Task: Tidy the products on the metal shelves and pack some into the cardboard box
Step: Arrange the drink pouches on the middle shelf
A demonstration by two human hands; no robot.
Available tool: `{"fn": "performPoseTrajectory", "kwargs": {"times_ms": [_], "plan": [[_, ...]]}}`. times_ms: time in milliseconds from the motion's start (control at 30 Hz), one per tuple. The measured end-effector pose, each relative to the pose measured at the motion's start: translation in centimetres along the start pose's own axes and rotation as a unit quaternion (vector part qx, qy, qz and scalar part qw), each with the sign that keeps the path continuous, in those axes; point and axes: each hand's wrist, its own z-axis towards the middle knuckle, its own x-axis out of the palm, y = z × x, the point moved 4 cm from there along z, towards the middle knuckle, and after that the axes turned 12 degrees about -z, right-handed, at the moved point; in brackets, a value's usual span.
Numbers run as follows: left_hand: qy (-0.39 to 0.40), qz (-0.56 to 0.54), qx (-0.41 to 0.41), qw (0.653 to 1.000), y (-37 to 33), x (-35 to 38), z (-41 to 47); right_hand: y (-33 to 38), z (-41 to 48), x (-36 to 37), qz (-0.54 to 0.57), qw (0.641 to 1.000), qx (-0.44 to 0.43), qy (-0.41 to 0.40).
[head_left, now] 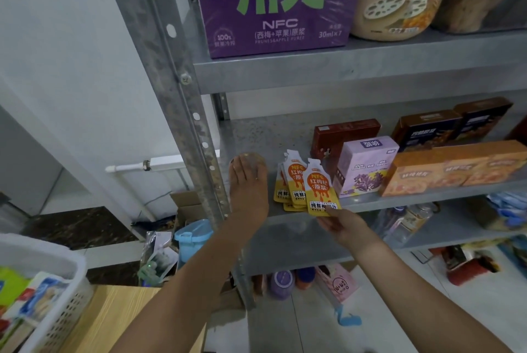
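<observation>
A: On the middle shelf [271,136], by the left post, what are the hands up to?

B: The left hand [248,187] lies flat on the metal, fingers straight and gripping nothing. I'd say it's steadying the person while they lean in. There's something round and dull under the fingertips, but I can't make out what.

A: And the other?

B: The right hand [342,224] pinches the bottom edge of the front pouch [320,184], thumb on top, right at the shelf's lip. That one leans on a fanned stack of matching pouches [293,178]. My guess is it's being squared up with them, or lifted off for packing.

A: Can you read them?

B: "NFC" in orange, then 红枸杞原浆. The lower strip begins 纯鲜, and the thumb hides part of the rest. Just beside them, the lilac box [365,167] shows "100%". One shelf up, the purple carton [273,4] says "NFC", "PRUNES&APPLE PUREE" and "30ml×7".

A: Where's the box for packing?

B: The cardboard box [185,204] sits low behind the post, flaps open, well below the hands. Nothing from this shelf is over it yet.
</observation>
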Motion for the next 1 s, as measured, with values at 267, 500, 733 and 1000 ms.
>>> {"fn": "performPoseTrajectory", "kwargs": {"times_ms": [267, 500, 733, 1000], "plan": [[-0.172, -0.494, 0.054, 0.851, -3.7, -1.1, -3.0, 0.8, -3.3, -1.1, -0.027, 0.986, -0.048, 0.156], [0.054, -0.876, -0.197, 0.437, -6.4, 0.0, -1.9, 1.1, -6.8, -1.2, -0.144, 0.959, -0.130, 0.205], [0.090, -0.834, -0.199, 0.507, -7.2, -1.4, -2.0, 2.7, -8.5, -0.7, -0.272, 0.922, -0.131, 0.243], [0.099, -0.815, -0.205, 0.533, -6.6, -1.4, -2.0, 1.8, -8.7, -0.1, -0.270, 0.930, -0.155, 0.194]]}}
